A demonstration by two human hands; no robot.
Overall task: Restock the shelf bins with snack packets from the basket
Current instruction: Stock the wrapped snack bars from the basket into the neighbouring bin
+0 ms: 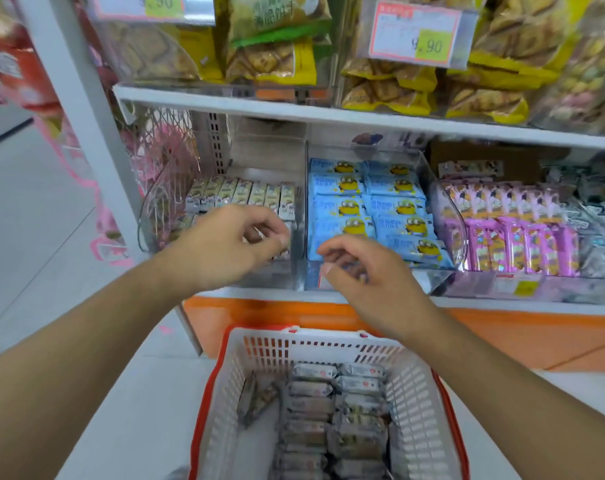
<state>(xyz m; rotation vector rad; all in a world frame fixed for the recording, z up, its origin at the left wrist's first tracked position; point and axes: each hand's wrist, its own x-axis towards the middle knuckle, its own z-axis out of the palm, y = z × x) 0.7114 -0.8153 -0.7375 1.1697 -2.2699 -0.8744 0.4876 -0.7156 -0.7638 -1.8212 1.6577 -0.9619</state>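
Clear glossy plastic bins (301,216), reflective walls. Basket (415,393): white perforated plastic, matt, red rim. Blue packets (370,206), pink packets (512,237), yellow packets (384,84): shiny film wrap. Shelf (224,105): smooth white painted metal. Paper price tag (415,34) in clear sleeve.

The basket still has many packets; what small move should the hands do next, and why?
Probably lower the right hand into the basket for more packets. Both hands look empty near the left bin, which has room.
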